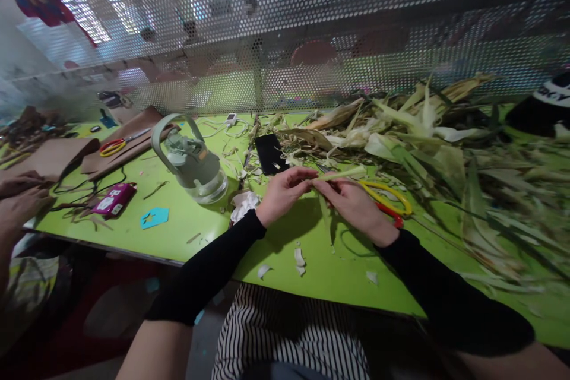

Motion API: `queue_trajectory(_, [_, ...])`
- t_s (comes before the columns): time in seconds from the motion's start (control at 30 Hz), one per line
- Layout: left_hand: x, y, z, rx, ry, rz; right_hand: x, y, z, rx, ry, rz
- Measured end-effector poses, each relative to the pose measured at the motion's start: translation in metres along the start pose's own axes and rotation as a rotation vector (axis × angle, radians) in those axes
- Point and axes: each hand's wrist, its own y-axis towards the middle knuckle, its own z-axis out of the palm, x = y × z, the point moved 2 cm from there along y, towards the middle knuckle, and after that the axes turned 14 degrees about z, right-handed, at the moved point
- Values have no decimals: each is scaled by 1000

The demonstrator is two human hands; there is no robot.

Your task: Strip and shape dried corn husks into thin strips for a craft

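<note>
My left hand and my right hand meet over the green table, fingertips pinched close together. Between them they grip a pale green corn husk strip, whose one end sticks out to the right above my right hand. Another narrow piece hangs down below the fingers. Beside my right hand lie scissors with yellow and red handles, partly covered by that hand. A crumpled white tissue rests near my left wrist. Small white scraps are scattered on the table in front of me.
A big heap of corn husks spreads over the right side. A black phone lies beyond my hands. To the left stand a green water bottle and a purple power socket. Another person's hands are at far left. A perforated metal screen rises behind.
</note>
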Motion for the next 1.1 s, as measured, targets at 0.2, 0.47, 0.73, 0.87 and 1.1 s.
queue_trajectory(0.2, [-2, -2, 4, 84, -42, -43, 0, 1, -9, -83, 95, 77])
queue_trajectory(0.47, [-7, -4, 8, 139, -116, -123, -5, 5, 4, 118, 520, 158])
queue_trajectory(0.73, [-8, -5, 11, 139, -140, -153, -4, 6, 0, 68, 509, 177])
queue_trajectory(0.87, [-10, -5, 11, 160, -146, -169, -3, 4, 4, 113, 521, 180])
queue_trajectory(1.1, [-9, -6, 12, 141, -147, -164, -4, 6, 2, 23, 565, 208])
